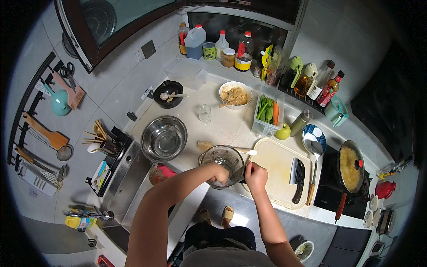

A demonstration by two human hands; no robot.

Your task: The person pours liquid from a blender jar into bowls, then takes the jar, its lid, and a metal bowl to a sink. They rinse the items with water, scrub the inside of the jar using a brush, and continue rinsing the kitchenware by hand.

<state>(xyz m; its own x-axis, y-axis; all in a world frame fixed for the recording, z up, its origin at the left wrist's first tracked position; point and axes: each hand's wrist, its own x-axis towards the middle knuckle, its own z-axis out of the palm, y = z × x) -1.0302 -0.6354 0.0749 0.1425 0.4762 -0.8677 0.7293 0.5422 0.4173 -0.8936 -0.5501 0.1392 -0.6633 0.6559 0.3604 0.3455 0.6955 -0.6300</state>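
A clear jug (238,160) is held at the counter's front edge, its round mouth facing me. My right hand (256,177) is closed around the dark handle on its right side. My left hand (220,174) reaches down inside the jug with the fingers curled near its wall; whether they grip anything is hidden. Just behind the jug lies a long-handled brush (204,146), its middle covered by the rim. Left of the jug stands a steel basin (146,140). A cutting board (267,167) on the right bears a cleaver (297,177).
A ladle (314,170) lies along the board's right edge. Beyond it, a lidded pan (350,167) of food sits on the stove. Toward the back are a small glass (204,114), a bowl of paste (235,95) and a vegetable bin (263,128). The sink (133,187) is at left.
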